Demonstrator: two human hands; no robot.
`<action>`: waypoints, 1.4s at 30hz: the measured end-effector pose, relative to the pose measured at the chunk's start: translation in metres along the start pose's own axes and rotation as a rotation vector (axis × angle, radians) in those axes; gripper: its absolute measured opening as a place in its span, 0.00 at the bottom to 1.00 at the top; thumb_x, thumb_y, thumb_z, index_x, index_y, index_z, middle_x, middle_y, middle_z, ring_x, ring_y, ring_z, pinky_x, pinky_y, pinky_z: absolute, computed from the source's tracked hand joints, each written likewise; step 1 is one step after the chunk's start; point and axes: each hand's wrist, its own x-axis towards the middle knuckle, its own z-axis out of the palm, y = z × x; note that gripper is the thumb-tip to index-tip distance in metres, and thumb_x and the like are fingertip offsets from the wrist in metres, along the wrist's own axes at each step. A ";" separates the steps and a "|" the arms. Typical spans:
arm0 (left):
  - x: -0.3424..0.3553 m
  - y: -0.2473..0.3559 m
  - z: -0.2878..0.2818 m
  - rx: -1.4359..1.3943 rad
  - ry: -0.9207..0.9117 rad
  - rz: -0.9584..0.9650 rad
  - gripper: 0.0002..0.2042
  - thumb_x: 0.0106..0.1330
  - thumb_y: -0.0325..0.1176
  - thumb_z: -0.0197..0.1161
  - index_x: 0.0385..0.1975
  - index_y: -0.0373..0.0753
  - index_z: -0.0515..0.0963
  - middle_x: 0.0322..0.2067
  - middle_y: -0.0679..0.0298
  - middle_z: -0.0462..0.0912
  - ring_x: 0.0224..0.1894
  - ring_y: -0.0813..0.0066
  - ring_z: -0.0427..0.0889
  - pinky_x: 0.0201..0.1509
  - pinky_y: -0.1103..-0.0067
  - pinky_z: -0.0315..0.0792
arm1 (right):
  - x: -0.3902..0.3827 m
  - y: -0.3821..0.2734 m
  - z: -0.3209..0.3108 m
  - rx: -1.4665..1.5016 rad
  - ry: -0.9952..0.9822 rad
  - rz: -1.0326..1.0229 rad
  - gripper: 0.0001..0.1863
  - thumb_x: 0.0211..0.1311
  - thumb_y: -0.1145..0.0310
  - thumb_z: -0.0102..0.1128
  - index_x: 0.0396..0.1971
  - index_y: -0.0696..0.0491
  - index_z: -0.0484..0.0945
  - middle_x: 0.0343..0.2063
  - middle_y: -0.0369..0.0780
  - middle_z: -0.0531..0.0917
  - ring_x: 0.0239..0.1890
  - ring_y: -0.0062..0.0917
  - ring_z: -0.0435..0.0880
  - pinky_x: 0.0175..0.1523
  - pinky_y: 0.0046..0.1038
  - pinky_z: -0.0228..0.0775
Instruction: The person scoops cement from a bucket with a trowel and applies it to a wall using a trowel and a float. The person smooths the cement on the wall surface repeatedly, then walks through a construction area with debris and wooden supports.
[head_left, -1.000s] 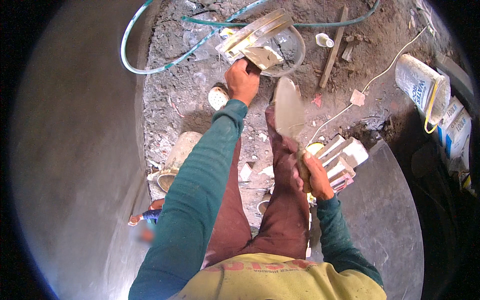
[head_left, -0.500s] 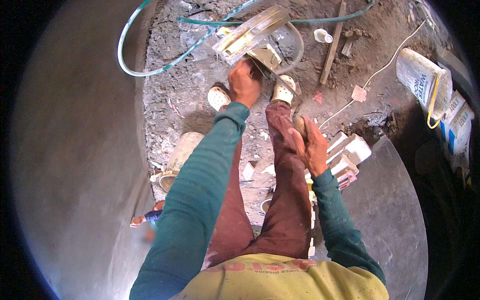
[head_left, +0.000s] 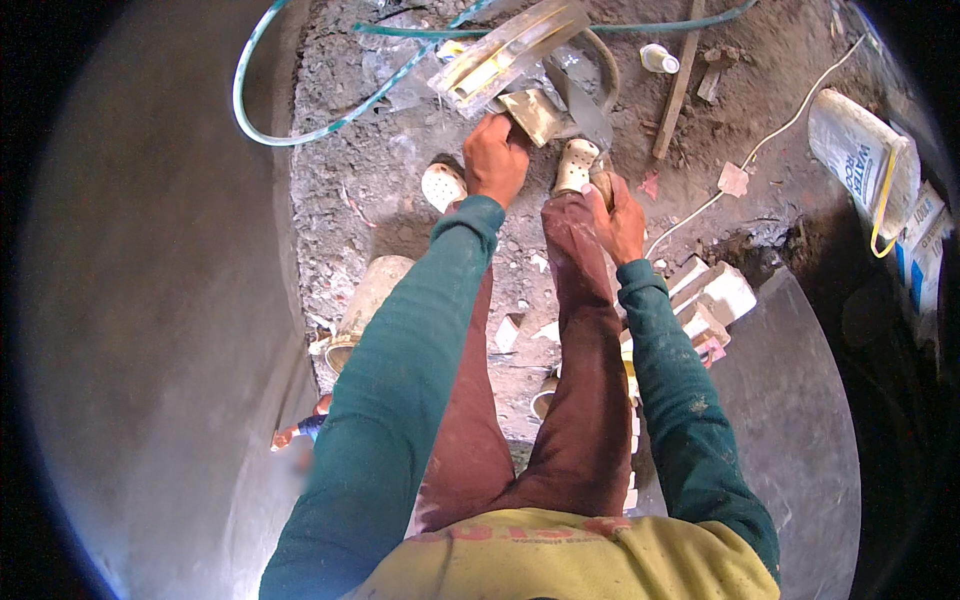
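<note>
My left hand (head_left: 494, 165) is closed at the edge of a small, rectangular, cream-coloured piece (head_left: 533, 115), possibly tile; its far side faces up. In my right hand (head_left: 622, 222) is a trowel (head_left: 582, 108), gripped by its brown handle, with the grey blade pointing forward and left, beside that piece. Just beyond my left hand lies a long, pale, dirty strip-shaped piece (head_left: 515, 55) streaked with yellow. A curved beige rim shows behind the trowel; what it belongs to is mostly hidden.
A green hose (head_left: 240, 90) loops at far left. Pale blocks (head_left: 722, 292) lie right of my leg, a dirty bucket (head_left: 368, 300) left. A wooden stick (head_left: 678, 90), white bottle (head_left: 658, 58) and white bucket (head_left: 862, 150) are further off. Another person's arm (head_left: 300, 432) shows at left.
My right hand has moved forward with the trowel, its blade now turned more face-up. The cream piece in my left hand has tilted and shows more of its face.
</note>
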 end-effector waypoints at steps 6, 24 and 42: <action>0.000 -0.011 0.013 0.001 0.032 -0.078 0.07 0.53 0.30 0.64 0.30 0.35 0.80 0.32 0.45 0.82 0.40 0.37 0.80 0.45 0.52 0.72 | -0.011 -0.012 -0.020 0.502 -0.228 0.206 0.23 0.75 0.48 0.56 0.47 0.56 0.77 0.29 0.44 0.84 0.26 0.35 0.84 0.32 0.37 0.75; 0.024 0.005 0.004 -0.046 0.047 -0.167 0.10 0.58 0.36 0.72 0.35 0.38 0.86 0.33 0.50 0.88 0.37 0.46 0.86 0.46 0.59 0.78 | -0.088 -0.042 -0.097 1.362 -0.757 0.793 0.38 0.79 0.37 0.35 0.53 0.62 0.74 0.17 0.39 0.74 0.09 0.19 0.69 0.13 0.22 0.65; 0.016 0.007 0.002 0.010 0.103 0.095 0.04 0.57 0.28 0.64 0.29 0.36 0.80 0.32 0.50 0.84 0.37 0.43 0.84 0.40 0.57 0.77 | 0.020 0.008 -0.001 0.062 -0.032 0.018 0.25 0.68 0.54 0.63 0.52 0.61 0.79 0.40 0.58 0.85 0.44 0.57 0.84 0.48 0.47 0.76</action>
